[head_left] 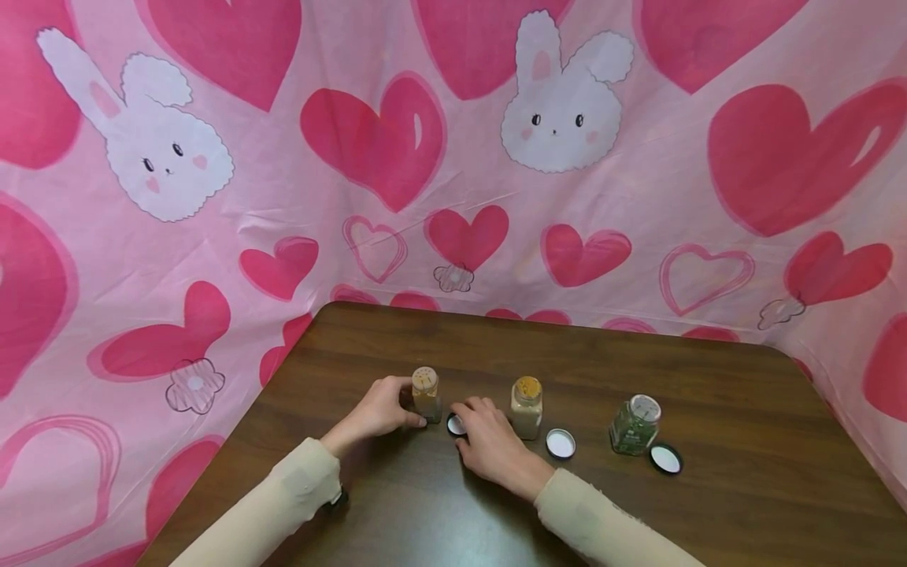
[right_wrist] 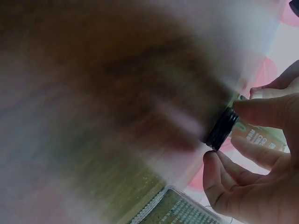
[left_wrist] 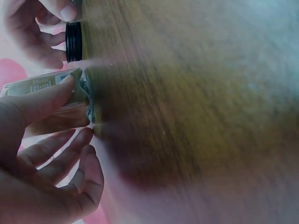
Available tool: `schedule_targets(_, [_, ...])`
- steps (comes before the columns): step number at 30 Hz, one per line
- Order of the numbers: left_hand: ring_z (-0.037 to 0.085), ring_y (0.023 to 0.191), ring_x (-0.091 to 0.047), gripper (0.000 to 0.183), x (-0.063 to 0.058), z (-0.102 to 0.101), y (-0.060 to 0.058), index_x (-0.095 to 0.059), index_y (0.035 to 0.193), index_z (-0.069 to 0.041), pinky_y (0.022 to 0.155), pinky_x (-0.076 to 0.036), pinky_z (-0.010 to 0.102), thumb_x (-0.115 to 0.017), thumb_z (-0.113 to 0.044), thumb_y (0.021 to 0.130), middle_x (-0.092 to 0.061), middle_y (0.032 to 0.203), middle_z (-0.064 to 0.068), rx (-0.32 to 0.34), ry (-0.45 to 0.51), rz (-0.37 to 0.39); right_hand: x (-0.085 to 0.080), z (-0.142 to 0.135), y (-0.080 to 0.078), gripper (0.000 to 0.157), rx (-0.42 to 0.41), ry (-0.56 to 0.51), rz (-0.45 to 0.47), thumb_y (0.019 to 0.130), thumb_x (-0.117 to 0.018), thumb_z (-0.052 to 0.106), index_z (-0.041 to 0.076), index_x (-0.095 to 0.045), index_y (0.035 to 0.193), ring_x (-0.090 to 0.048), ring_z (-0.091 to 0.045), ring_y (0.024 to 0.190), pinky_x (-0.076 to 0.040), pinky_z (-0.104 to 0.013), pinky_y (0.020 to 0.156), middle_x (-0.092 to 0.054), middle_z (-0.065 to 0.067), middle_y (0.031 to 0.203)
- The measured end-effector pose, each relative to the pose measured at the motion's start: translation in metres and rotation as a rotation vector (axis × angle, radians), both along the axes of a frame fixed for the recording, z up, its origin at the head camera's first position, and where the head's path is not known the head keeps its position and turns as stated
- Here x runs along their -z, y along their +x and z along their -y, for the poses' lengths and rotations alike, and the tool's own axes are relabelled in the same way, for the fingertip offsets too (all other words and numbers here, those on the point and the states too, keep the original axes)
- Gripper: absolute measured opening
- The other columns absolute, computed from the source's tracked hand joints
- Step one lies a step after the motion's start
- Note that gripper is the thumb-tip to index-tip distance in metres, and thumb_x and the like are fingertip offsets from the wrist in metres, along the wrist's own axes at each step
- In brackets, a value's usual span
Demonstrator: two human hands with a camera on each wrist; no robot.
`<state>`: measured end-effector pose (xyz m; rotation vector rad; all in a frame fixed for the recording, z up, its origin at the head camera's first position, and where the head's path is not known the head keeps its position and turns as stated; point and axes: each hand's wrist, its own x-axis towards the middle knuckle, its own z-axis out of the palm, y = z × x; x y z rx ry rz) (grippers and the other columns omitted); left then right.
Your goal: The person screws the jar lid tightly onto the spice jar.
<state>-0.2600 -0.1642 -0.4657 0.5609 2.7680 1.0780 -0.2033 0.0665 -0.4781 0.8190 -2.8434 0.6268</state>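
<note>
- Key relation: lid [head_left: 456,425] lies just right of left jar [head_left: 427,398], in the narrow space between jar and right hand [head_left: 492,441]; right hand is the nearer one to it, left hand [head_left: 379,409] has the jar between itself and the lid
- Left hand: grips left jar low on its left side, thumb across the front by the base, fingers round behind
- Right hand: pinches lid by the rim, thumb on one side, fingertips on the other, coming in from the right
- Left jar: on the table, long axis about vertical, holed shaker top up and uncovered
- Lid: black rim, white inside facing up, so about flat, its axis roughly parallel to the jar's; wrist views are dim and blurred, can't tell if it sits on the table or is just off it
- Mid jar [head_left: 527,413]: upright right behind the right hand's knuckles, yellow-orange top; tightest neighbour. Its mid lid [head_left: 560,443] lies white side up just to its right
- Right jar [head_left: 634,429]: green contents, well apart from both hands, with right lid [head_left: 666,458] close by its base, also white side up
- Surface: dark wood-grain table [head_left: 397,339], smooth, with a sheen in front of the hands
- Room: pink cloth [head_left: 638,197] with hearts and rabbits hangs behind and to the sides, well back from the jars
</note>
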Motion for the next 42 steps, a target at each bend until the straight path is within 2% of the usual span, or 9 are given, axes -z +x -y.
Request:
schedule_targets(10, [0.018,0.089,-0.071,0.041,0.0031,-0.0007,-0.0026,-0.076,0.106,-0.005,0.085,-0.056,0.044,-0.098,-0.008,0.071,-0.077,0.093,0.003,-0.001,-0.010,-0.018,0.0001,0.0036,-0.0012,0.045,-0.017,-0.013,-0.018,0.087,-0.083,0.006,-0.002,-0.067,0.128,-0.061,-0.035,0.111,-0.052,-0.051,0.093,-0.065,-0.018,0.122])
schedule_targets(32, [0.020,0.093,-0.072,0.041,0.0025,-0.0003,-0.0034,-0.076,0.108,-0.006,0.087,-0.056,0.045,-0.097,-0.010,0.073,-0.078,0.097,0.003,0.026,-0.015,-0.031,-0.0004,0.0034,-0.0005,0.044,-0.020,-0.005,-0.013,0.086,-0.084,0.006,-0.001,-0.067,0.126,-0.061,-0.034,0.105,-0.053,-0.051,0.087,-0.065,-0.016,0.116])
schedule_targets(42, [0.023,0.096,-0.073,0.041,-0.0007,0.0001,-0.0022,-0.076,0.109,-0.005,0.089,-0.056,0.048,-0.097,-0.009,0.074,-0.078,0.099,0.006,0.035,-0.016,-0.029,-0.0001,0.0050,-0.0025,0.044,-0.026,0.007,-0.043,0.085,-0.084,0.006,0.000,-0.067,0.126,-0.062,-0.033,0.105,-0.054,-0.050,0.086,-0.066,-0.016,0.116])
